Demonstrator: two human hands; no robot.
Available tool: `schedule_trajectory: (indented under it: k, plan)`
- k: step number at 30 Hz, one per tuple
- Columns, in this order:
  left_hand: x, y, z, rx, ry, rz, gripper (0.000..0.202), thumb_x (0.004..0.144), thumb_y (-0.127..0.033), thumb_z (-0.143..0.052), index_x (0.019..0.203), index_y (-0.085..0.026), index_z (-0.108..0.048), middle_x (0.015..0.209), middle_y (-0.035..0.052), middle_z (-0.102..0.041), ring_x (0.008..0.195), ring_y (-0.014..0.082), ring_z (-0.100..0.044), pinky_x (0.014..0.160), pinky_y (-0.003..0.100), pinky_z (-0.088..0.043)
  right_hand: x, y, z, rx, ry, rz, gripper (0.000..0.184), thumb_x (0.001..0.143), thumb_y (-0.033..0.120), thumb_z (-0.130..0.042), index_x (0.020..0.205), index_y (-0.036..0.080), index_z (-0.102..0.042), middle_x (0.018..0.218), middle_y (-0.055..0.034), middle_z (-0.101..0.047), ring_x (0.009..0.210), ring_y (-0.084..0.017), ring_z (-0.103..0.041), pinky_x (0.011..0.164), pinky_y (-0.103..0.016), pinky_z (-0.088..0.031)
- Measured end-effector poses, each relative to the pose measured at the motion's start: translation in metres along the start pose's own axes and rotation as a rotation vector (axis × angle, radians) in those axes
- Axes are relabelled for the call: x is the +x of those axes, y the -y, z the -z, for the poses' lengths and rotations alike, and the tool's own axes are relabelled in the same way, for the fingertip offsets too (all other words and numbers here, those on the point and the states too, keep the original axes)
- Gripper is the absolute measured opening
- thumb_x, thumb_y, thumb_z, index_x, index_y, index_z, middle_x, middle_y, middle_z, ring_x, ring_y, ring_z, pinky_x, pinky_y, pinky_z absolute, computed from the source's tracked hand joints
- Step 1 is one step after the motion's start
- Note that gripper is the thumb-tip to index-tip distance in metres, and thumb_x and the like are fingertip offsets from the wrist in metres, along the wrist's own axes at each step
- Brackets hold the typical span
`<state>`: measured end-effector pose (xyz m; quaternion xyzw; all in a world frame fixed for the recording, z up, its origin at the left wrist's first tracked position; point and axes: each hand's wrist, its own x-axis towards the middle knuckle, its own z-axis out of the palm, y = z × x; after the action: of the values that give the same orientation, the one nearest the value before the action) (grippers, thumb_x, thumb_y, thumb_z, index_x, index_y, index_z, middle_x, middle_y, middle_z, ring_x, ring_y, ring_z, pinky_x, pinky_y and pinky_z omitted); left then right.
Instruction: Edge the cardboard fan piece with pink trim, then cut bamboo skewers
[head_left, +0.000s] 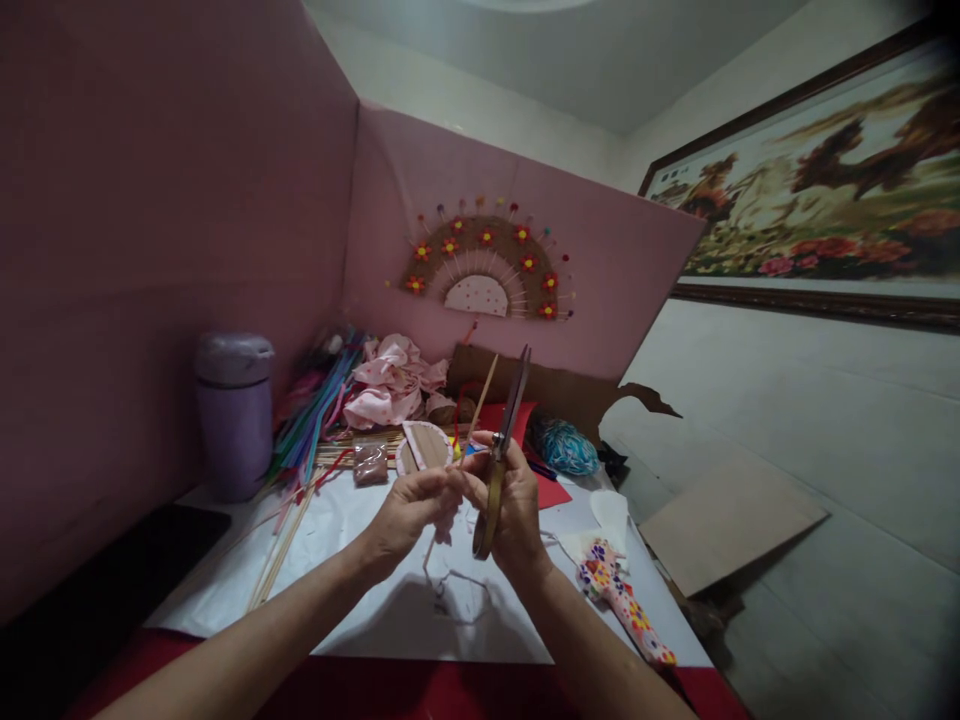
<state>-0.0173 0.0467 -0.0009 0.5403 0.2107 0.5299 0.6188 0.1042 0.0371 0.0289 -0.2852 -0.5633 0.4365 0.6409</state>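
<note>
Above the white-covered table my right hand (514,500) is wrapped round a pair of scissors (510,405), whose blades point up and away. My left hand (416,505) is closed in a pinch, its fingertips meeting those of my right hand. A thin wooden stick (481,400) rises at a slant from the pinched fingertips; which hand bears more of it is hidden. A thin pale strand (429,555) hangs below my left hand. Just beyond the hands lies a round cardboard piece (431,448) with a pale rim.
A purple tumbler (234,415) stands at left, beside colourful pipe cleaners (322,400). Crumpled pink fabric (397,380), a small brown packet (370,462) and blue yarn (568,447) lie behind. A floral-patterned glue gun-like object (622,605) is at right. A decorated cardboard arch (487,235) hangs on the pink panel.
</note>
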Motion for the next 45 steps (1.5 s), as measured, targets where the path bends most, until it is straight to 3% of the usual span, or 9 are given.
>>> schedule_trajectory:
  k: [8, 11, 14, 23, 27, 31, 35, 40, 45]
  plan:
    - [-0.006, -0.007, -0.014, -0.014, -0.081, -0.055, 0.027, 0.076, -0.039, -0.063, 0.073, -0.012, -0.065, 0.063, 0.0027, -0.059, 0.059, 0.0112, -0.049, 0.06, 0.023, -0.04, -0.001, 0.004, -0.008, -0.187, -0.076, 0.045, 0.033, 0.066, 0.028, -0.074, 0.089, 0.023, -0.05, 0.066, 0.0057, -0.054, 0.048, -0.009, -0.049, 0.045, -0.021, -0.042]
    - [-0.007, -0.003, -0.021, -0.099, -0.169, -0.073, 0.026, 0.076, -0.039, -0.064, 0.074, -0.013, -0.065, 0.063, 0.001, -0.057, 0.056, 0.0089, -0.042, 0.056, 0.02, -0.035, -0.002, 0.001, -0.009, -0.159, -0.08, 0.041, 0.034, 0.068, 0.029, -0.073, 0.091, 0.023, -0.048, 0.068, 0.0055, -0.054, 0.043, -0.008, -0.045, 0.039, -0.02, -0.038]
    - [-0.008, 0.001, -0.023, -0.13, -0.227, -0.083, 0.027, 0.077, -0.039, -0.063, 0.068, -0.014, -0.063, 0.057, -0.0016, -0.05, 0.054, 0.008, -0.037, 0.054, 0.02, -0.031, -0.003, 0.0, -0.011, -0.151, -0.113, 0.057, 0.034, 0.066, 0.029, -0.074, 0.09, 0.023, -0.049, 0.068, 0.0052, -0.054, 0.048, -0.009, -0.049, 0.045, -0.021, -0.042]
    - [-0.001, -0.001, -0.024, -0.086, -0.226, -0.04, 0.029, 0.071, -0.04, -0.067, 0.064, -0.014, -0.057, 0.047, -0.0066, -0.038, 0.044, 0.0042, -0.026, 0.044, 0.018, -0.017, -0.007, 0.009, -0.009, -0.172, -0.185, 0.127, 0.026, 0.068, 0.026, -0.072, 0.084, 0.023, -0.052, 0.071, 0.0039, -0.059, 0.063, -0.012, -0.056, 0.062, -0.024, -0.047]
    - [0.002, -0.017, -0.016, 0.028, -0.207, -0.006, 0.031, 0.071, -0.041, -0.066, 0.063, -0.014, -0.054, 0.045, -0.0066, -0.04, 0.04, 0.0036, -0.027, 0.041, 0.018, -0.014, -0.02, 0.016, 0.005, -0.158, -0.241, 0.041, 0.028, 0.069, 0.033, -0.071, 0.089, 0.023, -0.054, 0.069, 0.0017, -0.06, 0.055, -0.011, -0.053, 0.05, -0.022, -0.046]
    - [-0.002, -0.031, 0.001, 0.154, -0.186, 0.004, 0.032, 0.075, -0.042, -0.061, 0.064, -0.013, -0.054, 0.044, -0.0074, -0.037, 0.039, 0.0028, -0.023, 0.039, 0.018, -0.011, -0.038, 0.004, 0.024, -0.157, -0.166, -0.224, 0.047, 0.067, 0.053, -0.068, 0.096, 0.02, -0.052, 0.061, 0.0032, -0.052, 0.041, -0.008, -0.039, 0.034, -0.019, -0.036]
    - [-0.008, -0.036, 0.015, 0.209, -0.208, 0.037, 0.031, 0.078, -0.041, -0.056, 0.065, -0.014, -0.053, 0.043, -0.0082, -0.035, 0.038, 0.0031, -0.022, 0.038, 0.018, -0.01, -0.048, -0.015, 0.039, -0.207, 0.077, -0.448, 0.078, 0.06, 0.076, -0.055, 0.108, 0.015, -0.045, 0.056, 0.0065, -0.042, 0.039, -0.005, -0.03, 0.033, -0.017, -0.025]
    - [-0.015, -0.038, 0.021, 0.259, -0.216, 0.148, 0.031, 0.08, -0.041, -0.053, 0.065, -0.014, -0.05, 0.042, -0.0085, -0.036, 0.037, 0.0026, -0.021, 0.037, 0.018, -0.01, -0.049, -0.016, 0.044, -0.397, 0.385, -0.322, 0.065, 0.068, 0.07, -0.055, 0.101, 0.014, -0.052, 0.059, 0.0062, -0.036, 0.05, -0.007, -0.031, 0.043, -0.018, -0.024]
    - [-0.018, -0.038, 0.024, 0.278, -0.199, 0.242, 0.03, 0.079, -0.041, -0.052, 0.067, -0.014, -0.052, 0.039, -0.0091, -0.036, 0.035, 0.0026, -0.021, 0.035, 0.017, -0.011, -0.04, -0.009, 0.042, -0.476, 0.421, -0.298, 0.063, 0.069, 0.07, -0.053, 0.099, 0.015, -0.053, 0.06, 0.0061, -0.034, 0.051, -0.008, -0.03, 0.044, -0.02, -0.023]
